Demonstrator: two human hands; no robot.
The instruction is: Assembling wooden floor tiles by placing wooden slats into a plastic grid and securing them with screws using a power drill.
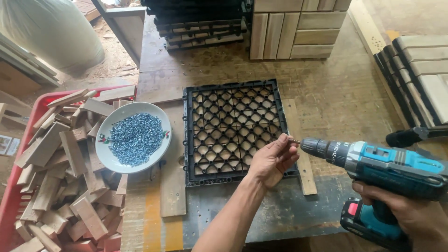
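- The right hand [410, 212] is closed around the grip of a blue and black cordless drill [378, 165], and the drill points to the left, nearly level.
- The left hand [273, 158] pinches a small screw [294, 140] between the thumb and the fingertips and holds it against the tip of the drill's bit.
- Both hands hover above the right edge of a black plastic grid tile [233, 130], which lies flat on the workbench [336, 93].
- A narrow wooden slat [298, 149] lies just beside the right side of the grid, under the drill's nose.
- A second wooden slat [172, 186] lies along the left side of the grid.
- A white plate [134, 137] with a heap of silver screws [136, 139] sits to the left of the grid, partly over a red crate [14, 196].
- The red crate is full of short wooden blocks [70, 186].
- Finished wooden tiles [294, 28] are stacked at the far side of the bench, and more black grids [200, 23] are stacked beside them.
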